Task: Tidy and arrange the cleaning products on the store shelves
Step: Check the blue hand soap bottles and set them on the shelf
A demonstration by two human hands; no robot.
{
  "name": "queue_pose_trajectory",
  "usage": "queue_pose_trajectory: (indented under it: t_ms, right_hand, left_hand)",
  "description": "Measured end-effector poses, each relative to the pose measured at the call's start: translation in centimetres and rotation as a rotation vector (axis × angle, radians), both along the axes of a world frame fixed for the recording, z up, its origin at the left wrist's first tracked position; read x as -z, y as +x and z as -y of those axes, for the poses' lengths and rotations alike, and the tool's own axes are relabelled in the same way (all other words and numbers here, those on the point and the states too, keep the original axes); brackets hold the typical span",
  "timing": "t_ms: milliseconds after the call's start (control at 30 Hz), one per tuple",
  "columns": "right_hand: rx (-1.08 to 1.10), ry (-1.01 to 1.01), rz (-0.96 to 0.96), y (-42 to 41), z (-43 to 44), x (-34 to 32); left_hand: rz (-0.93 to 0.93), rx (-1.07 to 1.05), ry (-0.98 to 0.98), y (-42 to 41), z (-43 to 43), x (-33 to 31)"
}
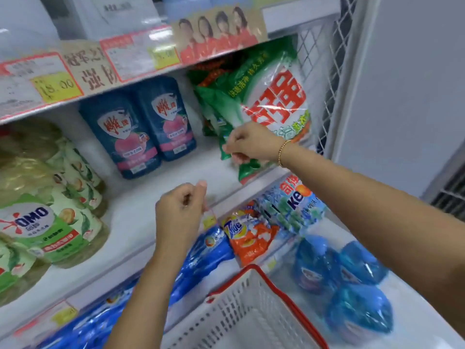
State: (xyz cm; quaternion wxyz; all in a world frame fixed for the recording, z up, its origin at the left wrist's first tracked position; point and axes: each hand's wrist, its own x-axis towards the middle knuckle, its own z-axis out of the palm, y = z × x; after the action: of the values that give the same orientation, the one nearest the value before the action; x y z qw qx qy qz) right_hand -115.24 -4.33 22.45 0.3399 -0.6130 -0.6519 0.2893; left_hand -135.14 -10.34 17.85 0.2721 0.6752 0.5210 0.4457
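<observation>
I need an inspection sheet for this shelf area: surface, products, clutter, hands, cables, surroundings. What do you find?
Surface: white shelf, partly bare in the middle.
Job's things: green detergent bag leaning at the right end; two dark blue pouches upright to its left; OMO bottles at left.
Clutter: nothing seen.
Hands: right hand pinches the bag's lower edge; left hand curled above the shelf edge, hold unclear.
Cables: nothing seen.
Surroundings: basket with red rim below; Tide bag and blue packs on the lower shelf; price labels above.

Head camera looks forward and down, close to the store shelf (pixel 141 217) at arm's reach.
</observation>
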Motion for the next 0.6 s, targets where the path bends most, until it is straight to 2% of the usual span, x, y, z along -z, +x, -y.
queue_pose_trajectory:
  t_ms: [67, 167, 267, 333, 400, 467, 600]
  right_hand:
    - [0.021, 0.007, 0.084, 3.7, 4.6, -0.4]
    - [0.074, -0.090, 0.157, 9.7, 11.3, 1.8]
    - [0.155, -0.282, 0.343, 14.7, 16.8, 7.2]
    - [0.160, -0.442, 0.502, 16.6, 20.0, 11.5]
    - [0.096, -0.568, 0.527, 16.9, 22.5, 15.7]
    - [0.027, -0.621, 0.520, 16.0, 24.1, 19.5]
    - [0.053, -0.544, 0.551, 13.7, 24.7, 24.2]
  left_hand:
    - [-0.003, 0.096, -0.050, 2.4, 3.1, 1.7]
    - [-0.060, 0.262, -0.170, 6.3, 7.0, 5.8]
    - [-0.145, 0.369, -0.297, 9.7, 10.1, 11.7]
    - [-0.287, 0.410, -0.394, 11.1, 12.2, 15.6]
    - [-0.461, 0.440, -0.477, 11.5, 14.2, 18.8]
    - [-0.619, 0.452, -0.436, 11.4, 15.9, 20.1]
    - [-0.651, 0.400, -0.400, 11.6, 17.3, 20.2]
